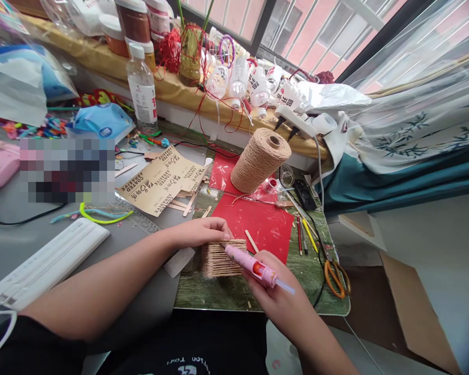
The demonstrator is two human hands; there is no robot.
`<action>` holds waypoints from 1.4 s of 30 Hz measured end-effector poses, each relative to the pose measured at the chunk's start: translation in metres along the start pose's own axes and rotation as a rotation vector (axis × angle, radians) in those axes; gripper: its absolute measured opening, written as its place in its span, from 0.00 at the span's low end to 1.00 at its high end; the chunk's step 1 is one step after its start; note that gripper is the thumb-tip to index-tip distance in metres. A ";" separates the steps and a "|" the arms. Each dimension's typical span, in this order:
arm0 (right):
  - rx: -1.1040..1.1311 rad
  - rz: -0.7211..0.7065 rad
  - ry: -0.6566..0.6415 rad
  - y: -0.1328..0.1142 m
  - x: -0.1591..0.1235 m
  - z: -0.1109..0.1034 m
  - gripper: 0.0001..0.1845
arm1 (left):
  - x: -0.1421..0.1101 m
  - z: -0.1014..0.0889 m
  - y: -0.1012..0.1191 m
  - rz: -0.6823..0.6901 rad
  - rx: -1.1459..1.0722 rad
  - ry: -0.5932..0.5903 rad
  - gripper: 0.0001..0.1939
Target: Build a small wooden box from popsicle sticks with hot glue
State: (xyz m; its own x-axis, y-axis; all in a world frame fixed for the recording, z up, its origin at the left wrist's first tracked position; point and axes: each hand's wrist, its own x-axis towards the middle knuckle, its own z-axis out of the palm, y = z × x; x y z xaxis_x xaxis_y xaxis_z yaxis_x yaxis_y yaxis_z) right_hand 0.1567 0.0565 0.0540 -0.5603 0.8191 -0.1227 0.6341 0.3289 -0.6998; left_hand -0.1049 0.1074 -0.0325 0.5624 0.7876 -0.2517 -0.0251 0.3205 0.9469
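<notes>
One pink glue gun [242, 257], handle hidden, fills the right hand [277, 303]; the left hand [202, 232] grips and partly covers a twine-wrapped piece [222, 263].

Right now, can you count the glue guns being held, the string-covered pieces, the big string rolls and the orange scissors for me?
Held glue guns: 1, in the right hand
Twine-wrapped pieces: 1
Big twine rolls: 1
Orange-handled scissors: 1
Total: 4
</notes>
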 end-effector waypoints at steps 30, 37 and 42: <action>-0.085 0.052 0.021 0.009 -0.008 -0.004 0.12 | 0.003 -0.002 -0.003 -0.018 0.004 -0.025 0.18; -0.093 0.076 0.031 0.015 -0.010 -0.006 0.12 | 0.003 -0.003 -0.005 -0.003 0.009 -0.024 0.18; -0.095 0.064 0.038 0.018 -0.011 -0.008 0.11 | 0.004 -0.002 -0.005 -0.020 0.004 -0.029 0.19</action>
State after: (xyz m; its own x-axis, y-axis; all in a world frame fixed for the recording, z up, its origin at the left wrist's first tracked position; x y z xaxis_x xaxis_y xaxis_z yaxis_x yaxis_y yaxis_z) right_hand 0.1783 0.0571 0.0486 -0.4977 0.8565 -0.1369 0.7163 0.3168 -0.6217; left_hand -0.1047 0.1097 -0.0389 0.5866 0.7655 -0.2643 -0.0109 0.3338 0.9426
